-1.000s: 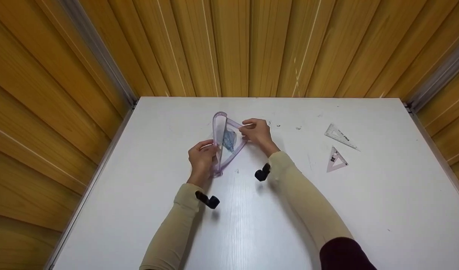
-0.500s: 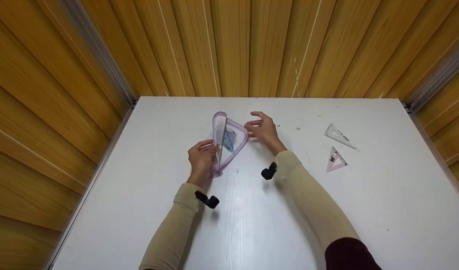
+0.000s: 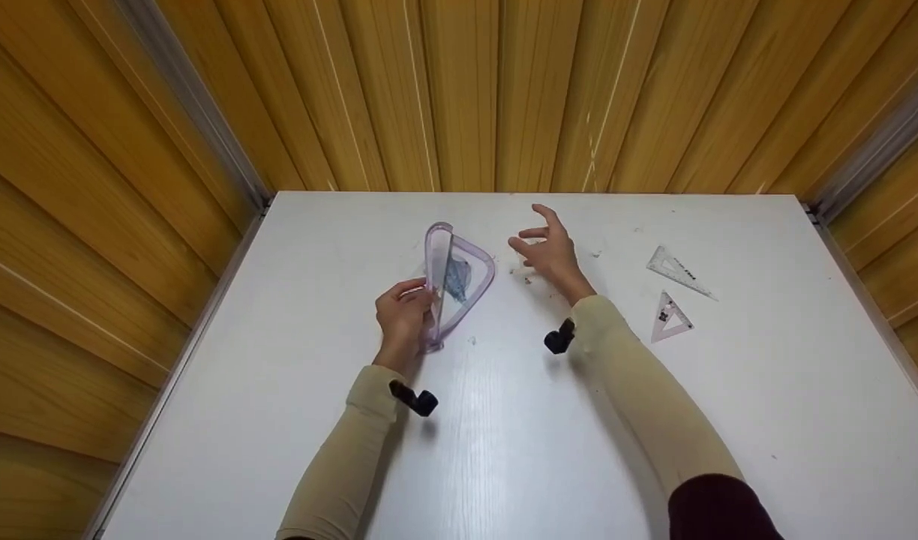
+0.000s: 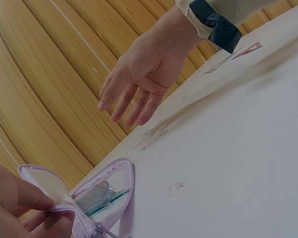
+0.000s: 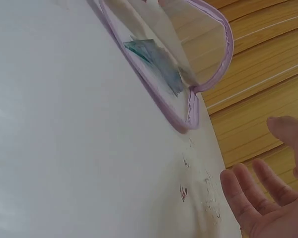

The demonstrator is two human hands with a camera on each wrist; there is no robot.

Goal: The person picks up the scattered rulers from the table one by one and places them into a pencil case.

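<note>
Our left hand (image 3: 403,315) pinches the open pouch (image 3: 454,281); our empty, spread right hand (image 3: 550,251) hovers between it and the two set squares (image 3: 676,296).

White desk (image 3: 504,450), faintly wood-grained and speckled with small dark marks. Clear pouch (image 3: 459,281) with lilac zip edging, holding a blue-green item (image 3: 457,279). Two translucent set squares (image 3: 673,319), pale pink-tinted. Beige sleeves (image 3: 639,405); black wrist straps (image 3: 558,339). Wall (image 3: 459,90): honey-yellow striped planks.
</note>
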